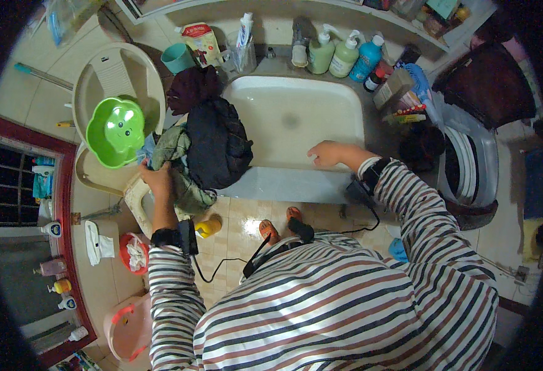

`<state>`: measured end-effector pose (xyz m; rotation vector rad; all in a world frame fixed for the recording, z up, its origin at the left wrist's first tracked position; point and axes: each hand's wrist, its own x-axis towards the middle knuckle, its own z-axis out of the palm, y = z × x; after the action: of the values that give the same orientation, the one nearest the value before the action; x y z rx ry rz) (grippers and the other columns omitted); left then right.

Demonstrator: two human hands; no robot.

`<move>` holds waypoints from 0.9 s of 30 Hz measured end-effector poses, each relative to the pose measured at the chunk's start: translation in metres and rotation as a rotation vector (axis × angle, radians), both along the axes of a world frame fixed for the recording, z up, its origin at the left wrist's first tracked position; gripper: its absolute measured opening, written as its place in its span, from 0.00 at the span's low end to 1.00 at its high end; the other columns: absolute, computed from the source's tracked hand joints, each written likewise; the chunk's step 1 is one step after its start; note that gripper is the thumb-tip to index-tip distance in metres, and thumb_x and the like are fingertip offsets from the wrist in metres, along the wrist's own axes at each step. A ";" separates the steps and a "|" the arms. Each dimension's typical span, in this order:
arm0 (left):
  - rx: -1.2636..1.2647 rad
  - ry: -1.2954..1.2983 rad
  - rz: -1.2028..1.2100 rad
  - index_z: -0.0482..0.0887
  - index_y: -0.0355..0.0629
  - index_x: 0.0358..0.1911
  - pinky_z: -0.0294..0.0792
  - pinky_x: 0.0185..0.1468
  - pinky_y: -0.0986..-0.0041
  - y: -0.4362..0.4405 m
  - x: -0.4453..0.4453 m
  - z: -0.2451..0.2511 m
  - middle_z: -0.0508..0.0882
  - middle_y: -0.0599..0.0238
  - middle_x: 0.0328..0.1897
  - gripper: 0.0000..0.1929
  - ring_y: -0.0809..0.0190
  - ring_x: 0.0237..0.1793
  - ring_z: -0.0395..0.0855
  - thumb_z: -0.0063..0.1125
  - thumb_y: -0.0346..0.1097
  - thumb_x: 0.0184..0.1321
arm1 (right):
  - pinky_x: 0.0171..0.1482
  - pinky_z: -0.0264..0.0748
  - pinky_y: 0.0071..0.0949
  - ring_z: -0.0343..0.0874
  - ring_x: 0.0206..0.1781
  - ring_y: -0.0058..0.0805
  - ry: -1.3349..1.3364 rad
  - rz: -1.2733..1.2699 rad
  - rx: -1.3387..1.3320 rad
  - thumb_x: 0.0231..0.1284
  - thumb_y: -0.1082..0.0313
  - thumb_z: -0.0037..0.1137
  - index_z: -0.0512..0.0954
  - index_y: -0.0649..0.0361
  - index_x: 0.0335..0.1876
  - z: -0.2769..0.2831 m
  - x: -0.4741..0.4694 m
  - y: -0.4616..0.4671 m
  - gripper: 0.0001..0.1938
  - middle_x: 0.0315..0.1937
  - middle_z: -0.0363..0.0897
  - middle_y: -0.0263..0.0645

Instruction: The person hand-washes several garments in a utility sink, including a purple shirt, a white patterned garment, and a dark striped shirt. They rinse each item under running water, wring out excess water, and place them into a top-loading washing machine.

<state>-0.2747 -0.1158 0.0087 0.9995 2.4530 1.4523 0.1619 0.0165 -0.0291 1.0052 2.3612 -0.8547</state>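
My left hand [158, 178] is at the left of the sink, its fingers closed on a green garment [171, 146] beside a bit of blue cloth [147, 149]. Against that garment lies a black garment [218, 141], bunched over the sink's left edge, with a dark maroon cloth [195, 86] behind it. My right hand [329, 153] hangs over the front right part of the white sink basin [271, 120], its fingers loosely bent and holding nothing. A dark spot, probably the drain, shows in the basin.
A round beige basin [158, 92] with a washboard [113, 76] and a green flower-shaped bowl [116, 132] stands at the left. Pump bottles [321, 53] line the sink's back. A teal cup [177, 59] is behind the cloths. Small boxes [394, 86] stand right of the sink.
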 end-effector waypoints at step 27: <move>-0.168 0.252 0.072 0.61 0.35 0.52 0.56 0.59 0.62 -0.006 0.015 -0.022 0.66 0.43 0.50 0.36 0.42 0.53 0.63 0.65 0.31 0.34 | 0.58 0.63 0.41 0.61 0.61 0.50 0.039 0.012 0.395 0.46 0.62 0.53 0.62 0.54 0.61 -0.064 -0.120 0.072 0.31 0.62 0.58 0.47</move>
<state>-0.2595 -0.1222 -0.0131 1.1294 2.7592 1.1763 0.0417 0.0888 -0.0930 1.1274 2.6268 -0.4102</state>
